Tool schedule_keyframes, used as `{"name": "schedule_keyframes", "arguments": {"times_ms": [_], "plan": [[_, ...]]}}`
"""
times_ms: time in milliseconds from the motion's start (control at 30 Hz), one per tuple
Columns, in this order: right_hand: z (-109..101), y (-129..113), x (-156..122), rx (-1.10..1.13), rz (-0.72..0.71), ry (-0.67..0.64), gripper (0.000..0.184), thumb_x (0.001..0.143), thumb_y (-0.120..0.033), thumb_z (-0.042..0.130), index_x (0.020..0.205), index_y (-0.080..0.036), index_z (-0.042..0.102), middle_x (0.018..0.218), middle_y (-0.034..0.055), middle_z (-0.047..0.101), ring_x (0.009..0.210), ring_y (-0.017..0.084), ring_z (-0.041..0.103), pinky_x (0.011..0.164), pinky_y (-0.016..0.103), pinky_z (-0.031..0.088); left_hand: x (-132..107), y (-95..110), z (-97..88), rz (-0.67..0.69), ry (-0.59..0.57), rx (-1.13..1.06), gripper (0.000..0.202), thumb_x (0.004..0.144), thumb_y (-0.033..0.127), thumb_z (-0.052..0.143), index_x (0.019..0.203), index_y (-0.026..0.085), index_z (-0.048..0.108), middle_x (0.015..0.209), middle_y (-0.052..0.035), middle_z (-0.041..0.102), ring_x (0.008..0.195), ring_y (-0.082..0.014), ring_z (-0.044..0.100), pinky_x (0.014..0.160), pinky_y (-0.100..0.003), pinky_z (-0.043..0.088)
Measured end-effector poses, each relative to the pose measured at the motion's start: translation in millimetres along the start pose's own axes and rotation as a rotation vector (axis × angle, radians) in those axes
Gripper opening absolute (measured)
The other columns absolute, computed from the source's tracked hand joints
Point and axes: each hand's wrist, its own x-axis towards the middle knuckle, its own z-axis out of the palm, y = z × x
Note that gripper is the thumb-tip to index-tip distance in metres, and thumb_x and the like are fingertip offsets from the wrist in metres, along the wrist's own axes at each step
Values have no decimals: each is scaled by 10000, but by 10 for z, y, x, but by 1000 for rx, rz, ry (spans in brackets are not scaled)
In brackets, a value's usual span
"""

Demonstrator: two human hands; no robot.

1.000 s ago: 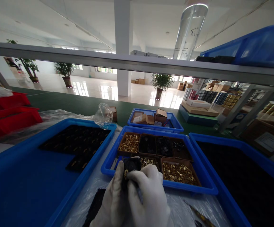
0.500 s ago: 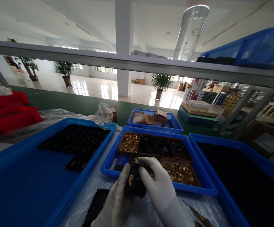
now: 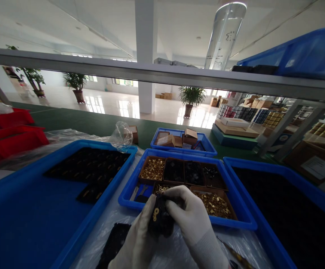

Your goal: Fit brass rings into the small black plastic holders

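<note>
Both my hands wear white gloves and meet low in the middle of the view. My left hand point(image 3: 135, 243) grips a small black part point(image 3: 160, 218) with brass rings on its face. My right hand point(image 3: 192, 220) closes its fingers over the same black part from the right. They hover just in front of the middle blue tray point(image 3: 236, 220), which holds brown boxes of brass pieces point(image 3: 214, 203) and black pieces point(image 3: 175, 170). A flat black piece point(image 3: 113, 243) lies on clear plastic under my left wrist.
A large blue tray point(image 3: 24, 224) with rows of black parts stands on the left; another blue tray point(image 3: 285, 224) full of black parts on the right. A smaller blue tray point(image 3: 207, 147) of cardboard boxes sits behind. Red bins point(image 3: 11, 138) far left. A metal rail point(image 3: 162, 74) crosses overhead.
My hands have drawn back slightly from the middle tray with the black part, and my right hand has shifted from covering it to gripping it from the right side.
</note>
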Motion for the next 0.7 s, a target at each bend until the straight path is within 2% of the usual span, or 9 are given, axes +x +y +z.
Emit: {"name": "schedule_keyframes", "arguments": {"times_ms": [167,267,367,500,600,700], "plan": [[28,100,40,-44,31,44,114,824,-234,656,908,-206,728,895,21,755,867,215,714,790,310,552,-17,3,30,36,-56,144,893,926,126,636,1666,407,222,1504,-74,648,1207,-290,733,1003,-417,628],[67,107,47,-55,22,64,95,834,-261,663,902,-206,701,871,20,743,831,215,704,760,311,553,4,29,40,55,-51,169,890,930,151,655,1672,387,222,1504,-90,647,1224,-307,721,1000,-418,633],[99,39,22,-53,-3,68,151,849,-246,612,967,-207,697,961,32,749,921,225,712,842,332,554,35,31,51,71,-13,154,850,970,183,621,1671,416,202,1512,-73,643,1252,-306,705,1025,-439,628],[101,-48,-5,-61,-4,53,276,846,-212,554,1077,-196,704,1092,53,745,1061,239,702,956,363,539,27,-73,115,76,29,129,932,911,270,730,1664,441,208,1483,-74,668,1208,-334,730,979,-470,653],[95,-58,-4,-59,7,26,346,834,-186,531,1134,-189,704,1139,59,742,1101,240,698,985,374,538,1,-143,171,56,38,80,935,893,225,735,1663,409,238,1534,-87,622,1274,-337,690,1046,-468,623],[108,-56,-3,-21,23,-8,385,823,-182,520,1162,-181,704,1160,63,742,1131,245,695,1019,392,534,-9,-168,189,10,78,20,819,919,213,695,1634,374,328,1512,-90,642,1296,-336,678,1081,-489,607]]}}
